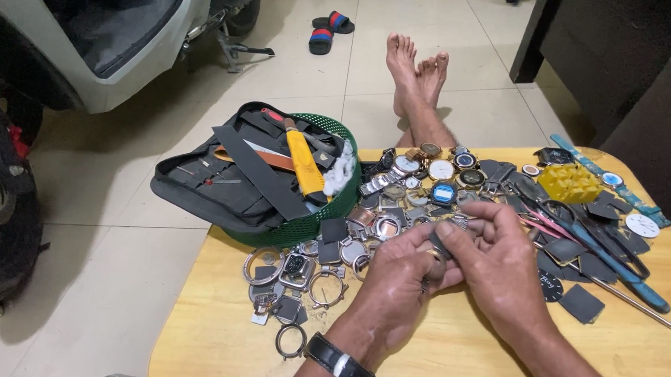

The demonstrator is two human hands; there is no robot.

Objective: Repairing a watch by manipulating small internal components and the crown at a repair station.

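Head view: both hands meet over low wooden table [216, 334]. Left hand [396, 278] and right hand [498, 256] pinch together on small dark watch part [440, 246], fingers closed narrow around it. Beyond fingertips, heap of watch faces [427, 174]. Left of left hand, green basket [327, 214] with tool pouch [223, 180]; right of right hand, yellow block [569, 182], blue-handled tool [619, 265].

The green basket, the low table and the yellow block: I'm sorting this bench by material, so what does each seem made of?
Green basket: likely moulded plastic, matte, judging by its even perforated mesh wall.
Table: wood or wood veneer, light and smooth, with visible grain lines.
Yellow block: probably plastic, uniformly bright, with a moulded grid of pegs on top.
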